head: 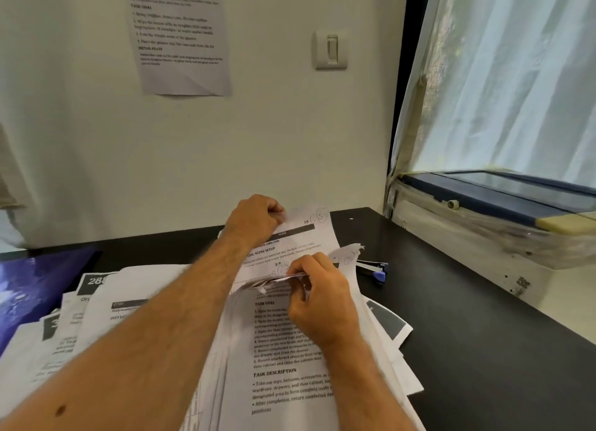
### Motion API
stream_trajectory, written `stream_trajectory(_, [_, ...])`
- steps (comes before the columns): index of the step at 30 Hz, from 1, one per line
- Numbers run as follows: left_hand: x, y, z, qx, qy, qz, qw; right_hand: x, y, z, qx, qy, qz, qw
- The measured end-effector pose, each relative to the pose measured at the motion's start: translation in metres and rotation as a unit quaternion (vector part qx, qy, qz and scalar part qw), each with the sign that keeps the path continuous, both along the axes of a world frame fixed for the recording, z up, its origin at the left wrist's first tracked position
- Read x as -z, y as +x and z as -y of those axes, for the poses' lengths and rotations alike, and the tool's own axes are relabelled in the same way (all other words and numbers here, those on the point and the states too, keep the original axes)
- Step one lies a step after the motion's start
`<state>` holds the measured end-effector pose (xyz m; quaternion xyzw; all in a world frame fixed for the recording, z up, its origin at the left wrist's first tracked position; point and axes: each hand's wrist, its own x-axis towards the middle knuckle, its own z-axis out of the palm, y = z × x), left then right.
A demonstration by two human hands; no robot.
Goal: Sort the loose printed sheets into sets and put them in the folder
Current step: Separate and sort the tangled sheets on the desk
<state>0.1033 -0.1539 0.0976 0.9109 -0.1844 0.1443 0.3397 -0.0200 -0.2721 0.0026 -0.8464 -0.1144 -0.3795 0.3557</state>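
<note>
While pinching torn, crumpled corners of white printed sheets (283,334), right hand (319,298) curls over stack centre. Left hand (254,221) clenched on top edge of a lifted white printed page (303,240), raised off stack. Sheets fanned across black desk (467,317). Glossy blue folder (29,285) at far left, partly under sheets. Blue-black stapler (374,269) just right of stack.

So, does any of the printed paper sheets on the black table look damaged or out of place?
Yes. The white sheet behind the right hand has a ragged, torn top corner. The other printed sheets lie fanned askew.
</note>
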Motion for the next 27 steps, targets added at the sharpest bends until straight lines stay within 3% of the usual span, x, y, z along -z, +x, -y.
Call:
stream_trajectory(6, [-0.033,-0.015,-0.024,0.013,-0.042,0.072,0.996,-0.017,0.003,-0.007,0.04,-0.022,0.03,0.999])
stream_trajectory(14, [-0.088,-0.054,-0.051,0.093,-0.051,0.191,0.976,-0.127,0.011,-0.01,0.08,-0.072,0.115,0.988])
stream_trajectory(20, [-0.12,-0.08,-0.069,0.087,-0.037,0.37,0.924,-0.193,0.009,-0.017,0.14,-0.143,0.172,0.965])
stream_trajectory(24, [-0.116,-0.087,-0.086,0.002,-0.199,0.39,0.899,-0.225,0.002,-0.023,0.135,-0.111,0.23,0.957])
stream_trajectory(27, [-0.099,-0.099,-0.095,0.065,-0.307,0.312,0.897,-0.239,-0.002,-0.034,0.13,-0.089,0.251,0.955])
